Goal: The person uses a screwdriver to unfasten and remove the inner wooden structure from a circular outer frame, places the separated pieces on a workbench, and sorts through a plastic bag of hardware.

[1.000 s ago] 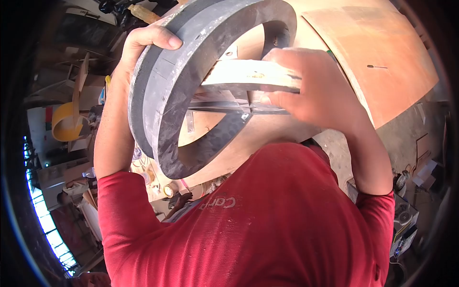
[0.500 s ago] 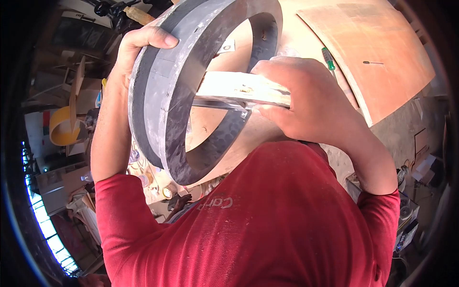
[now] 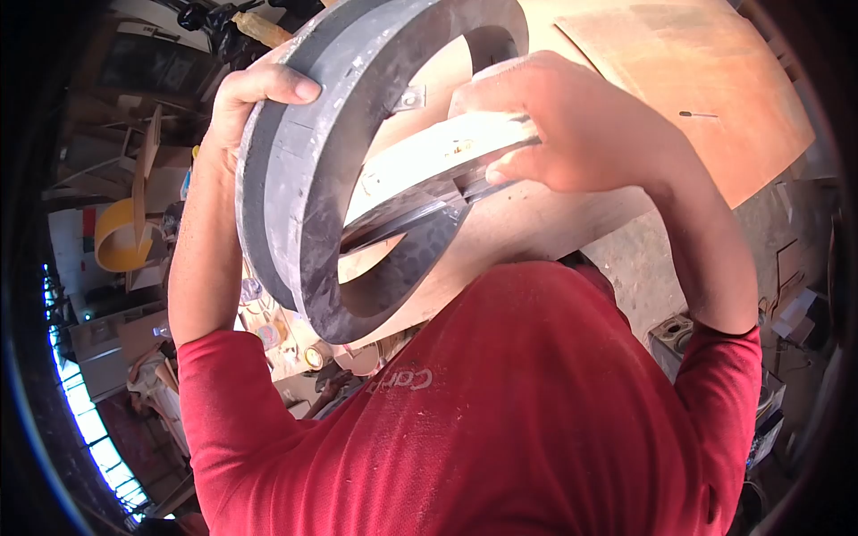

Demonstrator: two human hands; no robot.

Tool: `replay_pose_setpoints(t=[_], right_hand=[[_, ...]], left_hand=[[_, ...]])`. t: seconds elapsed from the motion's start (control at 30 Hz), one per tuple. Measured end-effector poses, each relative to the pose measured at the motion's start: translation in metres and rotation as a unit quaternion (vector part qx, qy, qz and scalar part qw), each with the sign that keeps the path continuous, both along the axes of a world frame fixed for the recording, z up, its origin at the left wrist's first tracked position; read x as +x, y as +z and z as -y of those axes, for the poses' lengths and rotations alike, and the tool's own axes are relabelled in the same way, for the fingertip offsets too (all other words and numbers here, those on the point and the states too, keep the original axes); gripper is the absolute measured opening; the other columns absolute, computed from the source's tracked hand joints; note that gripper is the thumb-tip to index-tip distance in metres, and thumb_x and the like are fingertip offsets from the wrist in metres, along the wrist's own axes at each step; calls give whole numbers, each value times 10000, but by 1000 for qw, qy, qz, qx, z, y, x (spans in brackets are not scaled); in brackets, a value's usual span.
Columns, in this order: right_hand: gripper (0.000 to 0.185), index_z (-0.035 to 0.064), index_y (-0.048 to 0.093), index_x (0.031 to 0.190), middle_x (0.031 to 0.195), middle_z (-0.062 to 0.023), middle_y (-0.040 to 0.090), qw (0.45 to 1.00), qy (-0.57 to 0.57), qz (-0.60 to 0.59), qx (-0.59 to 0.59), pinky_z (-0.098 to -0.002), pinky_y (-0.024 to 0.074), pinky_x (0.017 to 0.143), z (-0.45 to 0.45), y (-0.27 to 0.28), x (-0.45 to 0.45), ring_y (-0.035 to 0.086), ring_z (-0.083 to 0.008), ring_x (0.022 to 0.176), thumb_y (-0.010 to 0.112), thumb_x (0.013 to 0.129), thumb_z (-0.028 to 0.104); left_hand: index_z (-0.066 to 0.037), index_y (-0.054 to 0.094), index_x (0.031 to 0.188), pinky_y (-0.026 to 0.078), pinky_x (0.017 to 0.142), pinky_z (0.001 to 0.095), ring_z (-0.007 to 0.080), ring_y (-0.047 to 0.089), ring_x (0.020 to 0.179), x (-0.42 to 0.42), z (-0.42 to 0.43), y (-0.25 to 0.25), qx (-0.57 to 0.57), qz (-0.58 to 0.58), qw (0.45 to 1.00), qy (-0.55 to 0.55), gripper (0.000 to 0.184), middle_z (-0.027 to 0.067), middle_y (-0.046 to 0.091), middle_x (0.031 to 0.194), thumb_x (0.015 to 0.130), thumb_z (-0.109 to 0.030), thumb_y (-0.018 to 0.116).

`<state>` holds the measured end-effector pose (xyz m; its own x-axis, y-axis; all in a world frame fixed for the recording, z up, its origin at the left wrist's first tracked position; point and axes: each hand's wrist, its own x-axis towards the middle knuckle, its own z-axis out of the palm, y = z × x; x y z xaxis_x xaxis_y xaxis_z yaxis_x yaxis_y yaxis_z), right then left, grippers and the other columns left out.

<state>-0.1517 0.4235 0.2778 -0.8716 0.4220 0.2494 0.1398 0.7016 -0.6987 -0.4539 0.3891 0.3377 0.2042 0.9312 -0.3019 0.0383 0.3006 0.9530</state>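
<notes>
A large grey ring (image 3: 299,170) with a grooved outer rim is held up tilted in front of me. My left hand (image 3: 255,103) is closed on its left rim, thumb over the outer face. My right hand (image 3: 572,125) is closed around the near end of a pale, slightly curved piece of wood (image 3: 438,154). This wood reaches into the ring's opening, and its far end is hidden by the ring. Under the wood, inside the opening, are shiny strips whose kind I cannot make out.
A curved wooden sheet (image 3: 679,76) with a small dark, slim object (image 3: 699,114) on it lies at upper right, over a wooden work surface (image 3: 554,214). At left are a yellow curved piece (image 3: 125,234) and stacked boards. Another person's arm (image 3: 331,393) shows below the ring.
My right hand has moved up, lifting and tilting the near end of the wood. The ring has shifted slightly. A green-handled screwdriver visible earlier is now hidden behind my right hand and arm.
</notes>
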Motion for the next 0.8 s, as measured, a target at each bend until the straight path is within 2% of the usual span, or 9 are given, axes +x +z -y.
replay_pose_setpoints(t=[0.07,0.2,0.27,0.4,0.5,0.57,0.7,0.77,0.8], right_hand=[[360,58,737,1095,1028,-179,742,999,3,35,-18,-435,555,844,-4,2,0,707,-352,975,790,740,25],[349,30,684,1076,986,-167,697,999,-14,35,16,-449,499,899,-13,0,7,649,-374,1016,761,739,-20],[403,36,682,1151,1025,-174,697,985,-80,46,145,-457,500,937,-15,-2,13,628,-391,1078,756,759,-19],[476,44,675,1212,1066,-184,695,977,-52,24,207,-464,495,970,-16,-11,14,605,-406,1128,729,745,-30],[430,52,685,1147,1032,-170,688,975,-107,53,186,-475,498,930,-10,-13,3,620,-402,1076,690,723,-17],[433,103,752,1089,970,-172,736,986,-81,0,149,-460,554,812,-13,-22,0,697,-376,968,733,678,-32],[472,119,753,1077,935,-162,729,981,-81,-48,171,-484,552,783,-7,-30,0,693,-380,950,708,638,-46],[299,61,657,971,918,-134,646,978,-57,-24,198,-472,471,710,-7,-19,4,628,-394,883,695,675,48],[299,61,657,971,918,-134,646,979,-53,-23,195,-472,471,710,-6,-14,6,628,-394,883,695,675,48]], left_hand=[[51,476,1486,494,1086,386,380,664,1154,-3,2,-4,15,-33,999,22,968,262,643,1333,569,-209,643],[44,475,1490,489,1093,394,383,666,1150,-2,2,-5,15,-19,999,35,971,262,644,1331,571,-215,655],[45,476,1488,489,1094,401,382,673,1138,-3,0,-4,15,-29,999,18,971,266,644,1328,569,-211,661],[48,474,1487,507,1085,400,378,684,1125,4,4,0,3,-14,999,35,965,264,645,1332,570,-192,658],[46,463,1494,502,1098,414,374,683,1145,-4,1,-2,0,-6,1000,26,945,265,640,1339,596,-182,648],[51,454,1498,497,1104,420,371,678,1160,-6,0,-2,2,-1,1000,11,934,269,633,1348,612,-177,640],[62,428,1508,503,1101,425,363,665,1193,-12,2,-5,-1,27,1000,2,910,277,612,1376,651,-175,620],[63,428,1506,509,1092,424,362,663,1196,-15,1,-5,-4,21,1000,5,899,275,610,1379,661,-178,617],[63,429,1504,516,1084,424,360,660,1198,-15,3,-5,-7,16,1000,6,888,274,608,1382,671,-181,615]])
